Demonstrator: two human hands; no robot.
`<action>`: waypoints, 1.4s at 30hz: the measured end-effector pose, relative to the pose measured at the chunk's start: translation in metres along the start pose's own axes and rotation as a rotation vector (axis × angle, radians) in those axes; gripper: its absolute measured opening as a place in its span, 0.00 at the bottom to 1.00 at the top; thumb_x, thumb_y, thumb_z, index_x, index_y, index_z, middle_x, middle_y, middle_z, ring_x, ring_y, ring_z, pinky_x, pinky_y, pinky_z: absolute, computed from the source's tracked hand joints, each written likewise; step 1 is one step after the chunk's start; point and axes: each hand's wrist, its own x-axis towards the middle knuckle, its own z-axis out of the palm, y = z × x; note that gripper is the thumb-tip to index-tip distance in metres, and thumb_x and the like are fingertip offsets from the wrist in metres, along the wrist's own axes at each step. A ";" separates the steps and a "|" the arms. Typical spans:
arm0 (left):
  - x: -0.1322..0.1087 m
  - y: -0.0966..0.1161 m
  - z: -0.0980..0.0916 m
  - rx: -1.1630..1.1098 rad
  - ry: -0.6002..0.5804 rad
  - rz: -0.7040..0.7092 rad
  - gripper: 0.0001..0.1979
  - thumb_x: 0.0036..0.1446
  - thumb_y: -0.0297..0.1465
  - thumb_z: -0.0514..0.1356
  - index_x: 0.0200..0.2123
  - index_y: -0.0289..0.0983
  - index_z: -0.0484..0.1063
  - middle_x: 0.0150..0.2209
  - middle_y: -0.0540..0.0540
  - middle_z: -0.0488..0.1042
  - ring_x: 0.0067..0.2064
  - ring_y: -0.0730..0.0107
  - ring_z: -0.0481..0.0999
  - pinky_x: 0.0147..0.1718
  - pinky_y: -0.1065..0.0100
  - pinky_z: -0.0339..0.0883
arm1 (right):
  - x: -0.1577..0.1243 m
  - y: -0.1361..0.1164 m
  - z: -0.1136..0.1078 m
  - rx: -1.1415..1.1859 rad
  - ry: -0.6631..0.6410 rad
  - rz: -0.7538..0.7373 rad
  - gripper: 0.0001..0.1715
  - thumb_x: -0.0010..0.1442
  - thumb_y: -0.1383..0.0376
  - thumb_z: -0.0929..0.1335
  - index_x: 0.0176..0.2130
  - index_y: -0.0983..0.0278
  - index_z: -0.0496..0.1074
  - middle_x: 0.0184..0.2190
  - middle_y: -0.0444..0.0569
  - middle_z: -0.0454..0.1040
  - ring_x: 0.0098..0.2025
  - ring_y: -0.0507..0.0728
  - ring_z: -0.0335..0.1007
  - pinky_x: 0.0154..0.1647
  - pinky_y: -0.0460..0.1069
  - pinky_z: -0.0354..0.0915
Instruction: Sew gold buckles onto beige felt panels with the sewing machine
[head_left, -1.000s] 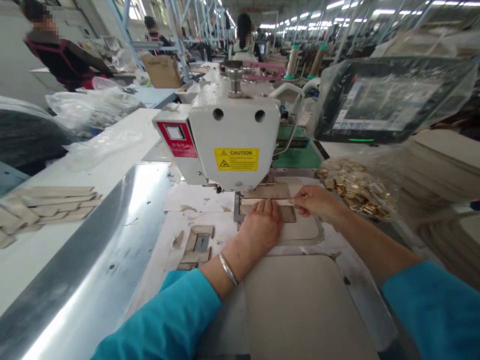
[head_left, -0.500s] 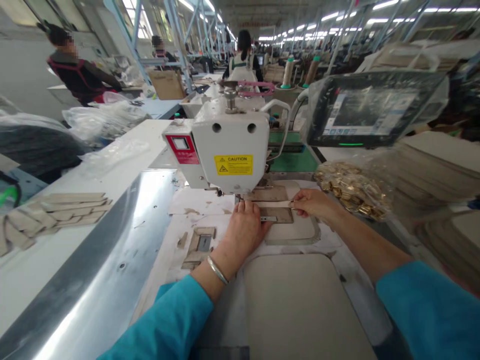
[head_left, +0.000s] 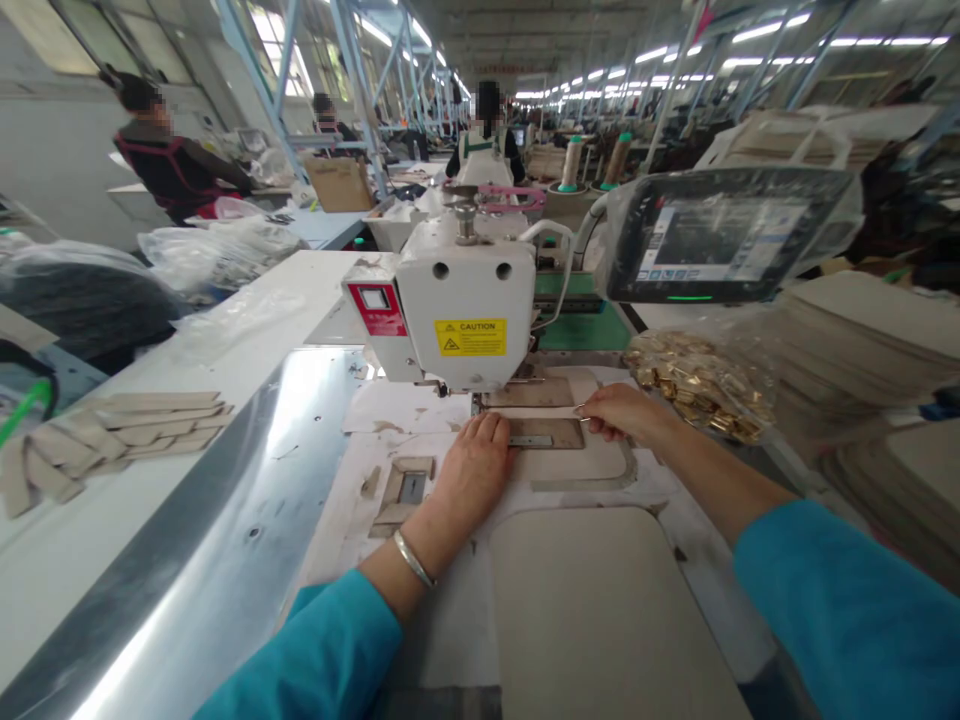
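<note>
Left hand: the left hand (head_left: 472, 470) lies palm down, fingers slightly spread, on the paper-covered work surface, with a silver bangle (head_left: 412, 558) on the wrist.

Right hand: the right hand (head_left: 622, 414) has its fingers curled and its fingertips pinching a thin sliver (head_left: 580, 407), too small to identify, at the brown panel's 3 o'clock edge.

Work piece: a brown panel (head_left: 551, 433) with a small metal strip (head_left: 530, 441) on it lies on a pale template (head_left: 592, 462), at the left hand's 1 o'clock, just below the sewing machine head (head_left: 466, 320).

Beside the hands: a clear bag of gold-coloured buckles (head_left: 701, 388) sits at the right hand's 3 o'clock, and a bagged touchscreen (head_left: 720, 235) at its 1 o'clock. Tan strips (head_left: 97, 438) lie on the steel tabletop (head_left: 247, 520) at the left hand's 9 o'clock.

Further off: a person in an apron (head_left: 486, 150) stands at 12 o'clock, beyond the machine.
</note>
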 end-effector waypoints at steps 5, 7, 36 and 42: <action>0.003 -0.001 -0.002 0.016 -0.015 0.008 0.10 0.62 0.28 0.58 0.46 0.34 0.67 0.50 0.39 0.72 0.53 0.56 0.72 0.55 0.57 0.66 | 0.001 0.005 0.000 -0.089 0.049 -0.074 0.11 0.57 0.66 0.70 0.24 0.66 0.69 0.15 0.42 0.69 0.11 0.46 0.54 0.13 0.44 0.48; 0.003 -0.004 -0.004 0.017 -0.027 0.009 0.10 0.62 0.28 0.58 0.46 0.34 0.67 0.50 0.39 0.72 0.53 0.56 0.72 0.55 0.57 0.66 | 0.002 0.005 0.002 -0.103 0.057 -0.078 0.11 0.56 0.66 0.70 0.24 0.65 0.70 0.15 0.42 0.69 0.11 0.46 0.53 0.13 0.44 0.48; -0.042 -0.095 -0.043 0.034 -0.080 -0.130 0.13 0.64 0.37 0.57 0.46 0.34 0.68 0.49 0.37 0.73 0.52 0.53 0.72 0.52 0.56 0.67 | -0.004 -0.074 0.099 -0.100 -0.056 -0.098 0.15 0.56 0.67 0.69 0.20 0.66 0.66 0.12 0.43 0.67 0.10 0.46 0.55 0.11 0.43 0.50; -0.030 -0.090 -0.036 0.004 -0.070 -0.104 0.13 0.62 0.36 0.59 0.46 0.34 0.67 0.49 0.37 0.72 0.53 0.53 0.72 0.53 0.55 0.66 | -0.003 -0.077 0.086 -0.031 -0.051 -0.043 0.14 0.57 0.69 0.69 0.21 0.66 0.66 0.12 0.41 0.67 0.10 0.45 0.56 0.11 0.42 0.49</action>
